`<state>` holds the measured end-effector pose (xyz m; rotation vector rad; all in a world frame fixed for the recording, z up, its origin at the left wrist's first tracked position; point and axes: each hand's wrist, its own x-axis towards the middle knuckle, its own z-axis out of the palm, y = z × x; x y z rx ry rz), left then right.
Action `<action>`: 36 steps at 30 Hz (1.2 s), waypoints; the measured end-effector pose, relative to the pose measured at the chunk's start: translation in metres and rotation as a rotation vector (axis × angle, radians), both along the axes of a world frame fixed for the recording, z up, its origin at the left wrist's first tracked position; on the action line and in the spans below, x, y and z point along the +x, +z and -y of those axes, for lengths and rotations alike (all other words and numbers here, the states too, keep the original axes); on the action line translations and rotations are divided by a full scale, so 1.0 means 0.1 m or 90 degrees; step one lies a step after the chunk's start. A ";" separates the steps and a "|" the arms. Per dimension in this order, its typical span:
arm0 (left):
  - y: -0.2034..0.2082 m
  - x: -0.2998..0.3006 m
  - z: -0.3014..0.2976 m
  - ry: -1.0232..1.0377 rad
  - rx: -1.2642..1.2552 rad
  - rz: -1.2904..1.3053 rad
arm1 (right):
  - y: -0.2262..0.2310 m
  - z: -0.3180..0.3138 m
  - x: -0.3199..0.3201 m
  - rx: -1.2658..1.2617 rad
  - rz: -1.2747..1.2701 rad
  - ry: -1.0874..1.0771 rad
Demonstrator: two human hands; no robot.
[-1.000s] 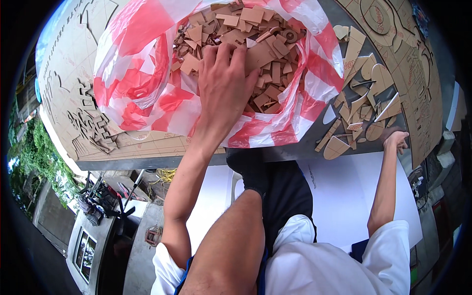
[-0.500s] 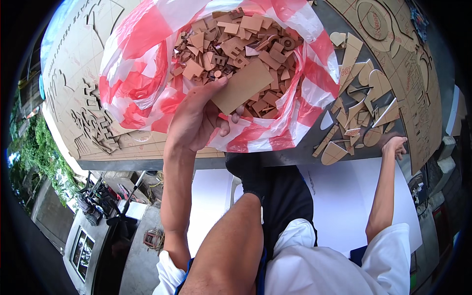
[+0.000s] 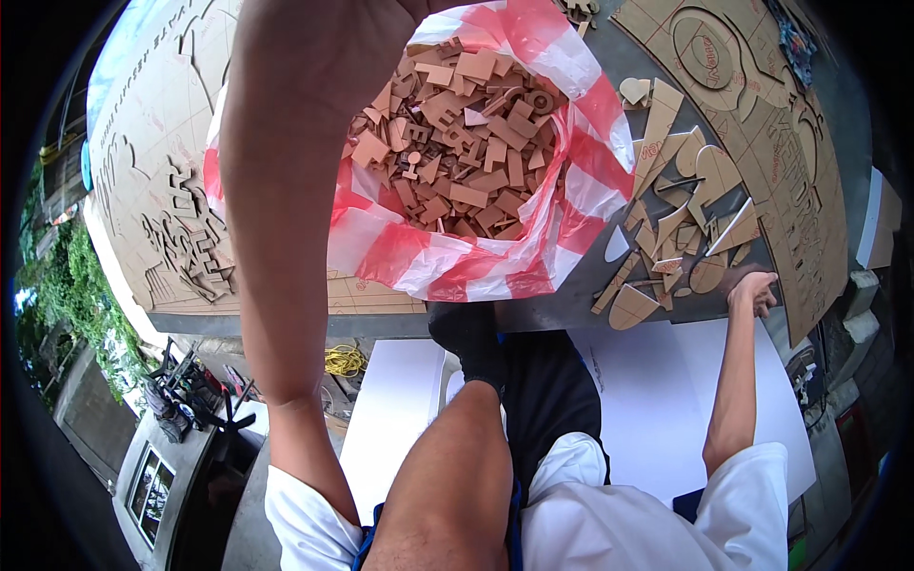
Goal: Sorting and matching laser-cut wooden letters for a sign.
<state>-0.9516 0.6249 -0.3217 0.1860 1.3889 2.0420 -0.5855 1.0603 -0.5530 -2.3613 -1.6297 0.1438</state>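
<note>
1. Now the red-and-white striped plastic bag sits open on the grey worktable, full of small brown cardboard cut-out pieces.
2. A moment ago the left hand was inside the bag, lifting out a flat rectangular cardboard piece; now the left forearm rises close to the camera and the hand passes out of view at the top edge.
3. Its fingers cannot be seen, so whether they hold that piece cannot be told.
4. Right of the bag lies a loose heap of larger tan cardboard offcuts.
5. Right hand rests at the table's near edge, fingers loosely curled, holding nothing, as before.
6. Big laser-cut cardboard sheets flank both sides.
</note>
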 end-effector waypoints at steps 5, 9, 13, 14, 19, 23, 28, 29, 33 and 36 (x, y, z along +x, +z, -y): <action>-0.64 0.47 0.14 -0.186 -0.301 -0.055 | 0.03 -0.18 0.11 0.018 0.006 -0.020; -0.83 0.74 0.38 -0.189 -0.549 -0.130 | -0.03 -0.21 0.16 0.004 0.010 -0.019; -1.15 0.65 0.55 -0.003 -0.667 -0.198 | -0.04 -0.18 0.12 -0.006 0.008 -0.024; -1.22 0.62 0.54 0.019 -0.710 -0.184 | -0.05 -0.23 0.17 0.004 0.017 -0.027; -1.32 0.63 0.45 -0.074 -0.789 -0.427 | -0.14 -0.33 0.28 0.012 0.040 -0.019; -1.24 0.69 0.41 -0.070 -0.799 -0.365 | -0.12 -0.32 0.27 0.007 0.043 -0.025; -1.09 0.73 0.48 0.074 -0.708 -0.227 | -0.09 -0.26 0.22 -0.001 0.030 -0.011; -1.01 0.73 0.51 0.032 -0.665 -0.217 | -0.07 -0.25 0.20 -0.005 0.024 -0.010; -0.51 0.51 0.39 -0.440 -0.487 -0.147 | 0.01 -0.29 0.23 0.003 0.041 -0.017; -0.21 0.28 0.10 -0.279 -0.237 -0.140 | -0.03 -0.27 0.21 -0.001 0.045 -0.019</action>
